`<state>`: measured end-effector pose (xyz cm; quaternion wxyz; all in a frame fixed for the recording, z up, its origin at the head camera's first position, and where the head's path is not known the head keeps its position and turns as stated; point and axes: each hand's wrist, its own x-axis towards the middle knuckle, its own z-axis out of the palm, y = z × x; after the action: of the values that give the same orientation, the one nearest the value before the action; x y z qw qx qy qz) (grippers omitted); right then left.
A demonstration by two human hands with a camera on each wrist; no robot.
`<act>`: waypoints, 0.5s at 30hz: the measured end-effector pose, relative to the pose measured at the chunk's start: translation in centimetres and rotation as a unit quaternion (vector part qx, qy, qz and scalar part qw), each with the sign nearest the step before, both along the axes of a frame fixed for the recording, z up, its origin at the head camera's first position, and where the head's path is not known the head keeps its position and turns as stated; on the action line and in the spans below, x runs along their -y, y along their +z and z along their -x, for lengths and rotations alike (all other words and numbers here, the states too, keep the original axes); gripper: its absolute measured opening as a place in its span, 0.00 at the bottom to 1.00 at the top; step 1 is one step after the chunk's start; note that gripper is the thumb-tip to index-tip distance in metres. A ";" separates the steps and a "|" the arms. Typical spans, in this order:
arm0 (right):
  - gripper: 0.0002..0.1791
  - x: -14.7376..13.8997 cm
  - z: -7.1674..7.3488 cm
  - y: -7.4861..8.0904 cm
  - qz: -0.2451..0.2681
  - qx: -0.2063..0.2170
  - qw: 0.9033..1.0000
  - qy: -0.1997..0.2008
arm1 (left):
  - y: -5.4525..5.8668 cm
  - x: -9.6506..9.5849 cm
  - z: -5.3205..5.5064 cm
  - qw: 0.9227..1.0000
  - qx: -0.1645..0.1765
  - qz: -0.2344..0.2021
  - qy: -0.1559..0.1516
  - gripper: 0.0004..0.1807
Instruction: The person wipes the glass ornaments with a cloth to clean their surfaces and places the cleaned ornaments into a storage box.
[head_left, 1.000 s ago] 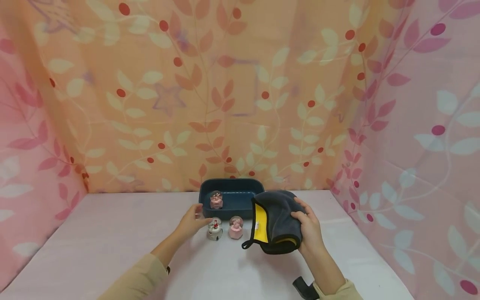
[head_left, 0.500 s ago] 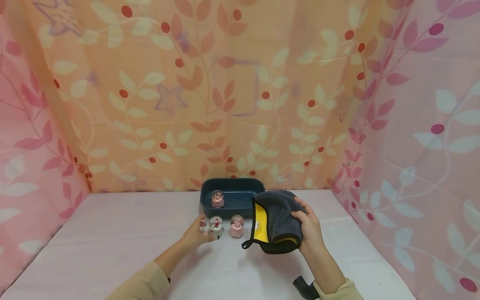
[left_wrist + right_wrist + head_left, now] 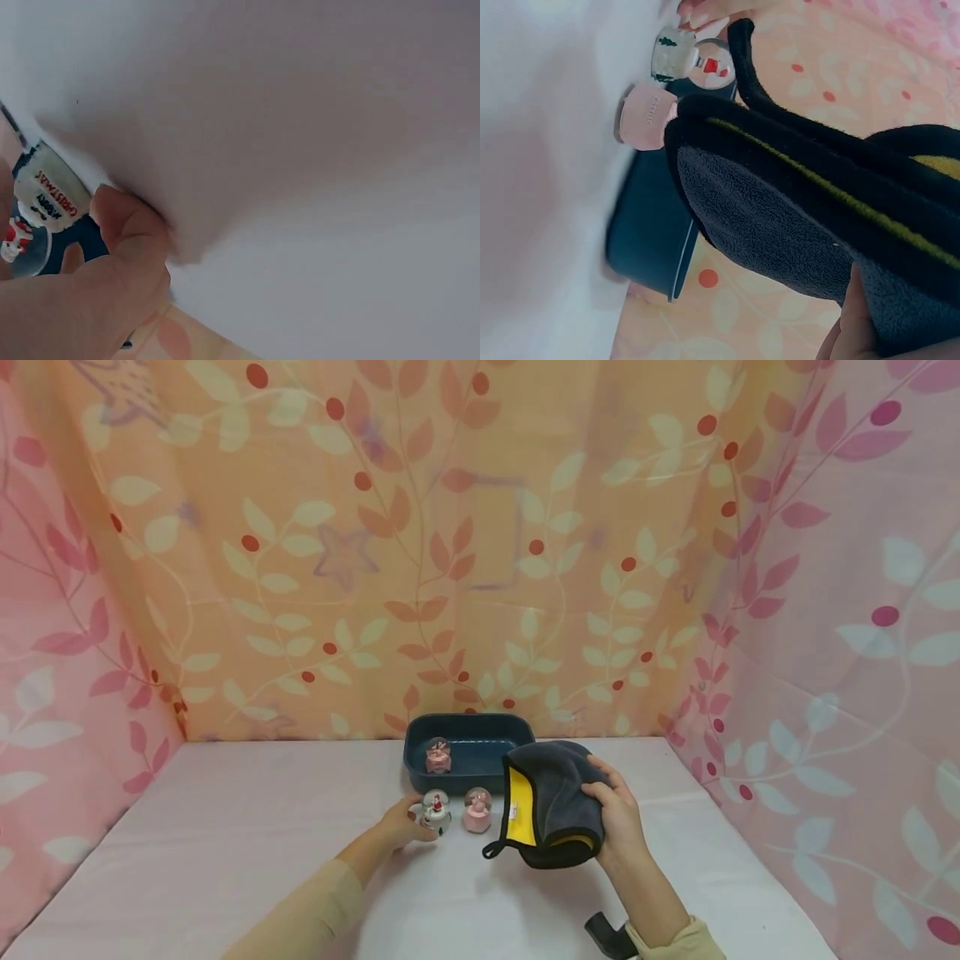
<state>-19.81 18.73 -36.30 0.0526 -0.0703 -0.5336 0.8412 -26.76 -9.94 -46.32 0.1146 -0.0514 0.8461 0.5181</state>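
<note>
A white snow globe (image 3: 436, 814) with a red figure inside stands on the table. My left hand (image 3: 399, 825) is at its left side, thumb in front and fingers curled round it. In the left wrist view the globe's base (image 3: 52, 191) carries the word CHRISTMAS, beside a bent fingertip. Just to the right stands a pink snow globe (image 3: 477, 811), untouched. My right hand (image 3: 618, 810) holds up a folded grey towel (image 3: 562, 802) with a yellow inner side, black edging and a hanging loop. Part of the towel hides the right hand's far fingers.
Behind the globes, a dark blue rectangular tray (image 3: 480, 783) holds another pink snow globe (image 3: 438, 756). A black object (image 3: 609, 935) shows near the right sleeve. Floral cloth (image 3: 300, 568) hangs behind and at both sides of the white table (image 3: 247, 827).
My left hand has moved slightly right and lower, closing in on the white snow globe. The right hand keeps the towel in nearly the same place.
</note>
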 end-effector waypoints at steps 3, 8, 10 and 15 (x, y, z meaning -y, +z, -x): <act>0.27 0.0 0.0 0.0 0.001 0.000 1.000 0.002 | 0.0 -0.3 0.4 1.000 0.007 0.017 0.000 0.40; 0.28 0.0 0.0 -0.1 -0.004 -0.002 1.000 0.006 | -0.1 -0.8 0.7 0.999 0.021 0.028 0.014 0.42; 0.28 0.0 0.0 -0.1 -0.004 -0.003 1.000 0.006 | -0.3 -1.0 0.7 0.999 0.018 0.037 0.023 0.42; 0.28 0.3 0.2 -0.3 0.000 -0.001 1.000 0.005 | -0.4 -1.4 0.4 0.996 0.006 0.071 0.046 0.40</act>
<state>-19.96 18.48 -36.58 0.0488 -0.0671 -0.5340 0.8414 -27.16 -8.52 -46.75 0.0922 -0.1015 0.8766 0.4612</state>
